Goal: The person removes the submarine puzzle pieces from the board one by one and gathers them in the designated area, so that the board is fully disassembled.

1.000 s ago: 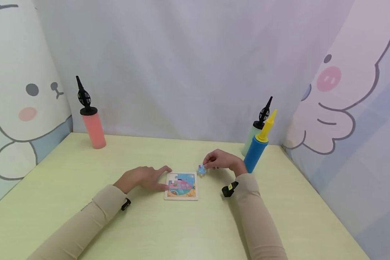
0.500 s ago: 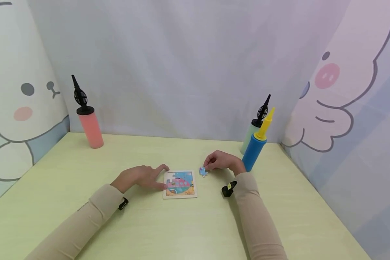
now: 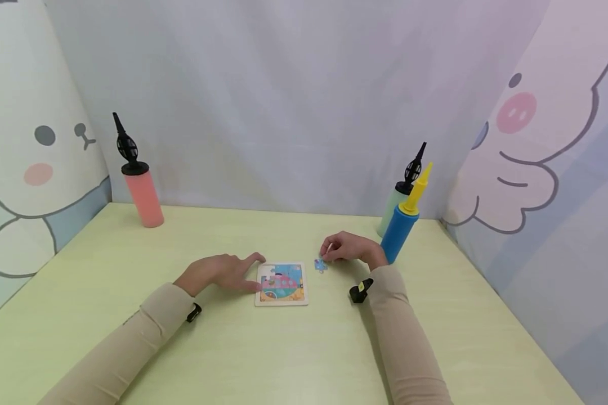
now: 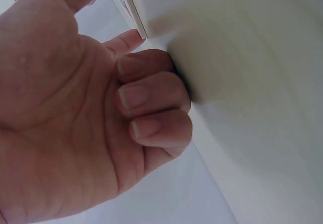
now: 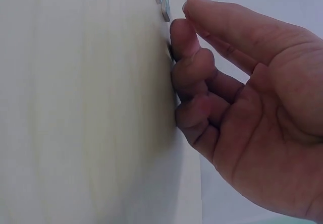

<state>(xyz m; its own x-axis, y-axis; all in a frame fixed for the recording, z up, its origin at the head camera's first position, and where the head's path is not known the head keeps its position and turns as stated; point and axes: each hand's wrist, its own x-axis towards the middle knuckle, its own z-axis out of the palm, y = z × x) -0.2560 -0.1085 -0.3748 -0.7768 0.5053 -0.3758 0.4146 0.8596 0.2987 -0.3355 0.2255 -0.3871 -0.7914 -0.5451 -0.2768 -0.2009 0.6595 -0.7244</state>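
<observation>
A small square jigsaw puzzle in a pale frame lies on the table, with a pink and blue picture and a gap at its upper left. My left hand rests beside it, thumb on the left edge and index finger at the far left corner. In the left wrist view the other fingers of that hand are bent in. Just right of the frame, my right hand holds a blue puzzle piece by its far edge. The right wrist view shows part of this piece beyond the thumb tip; the contact is hidden.
A pink hand pump with a black nozzle stands at the back left. Behind the right hand are a blue pump with a yellow nozzle and a pale green pump. A curtain and printed walls border the table.
The puzzle piece has turned on the table and shifted slightly right, away from the frame, along with my right fingertips. My left hand stays at the frame.
</observation>
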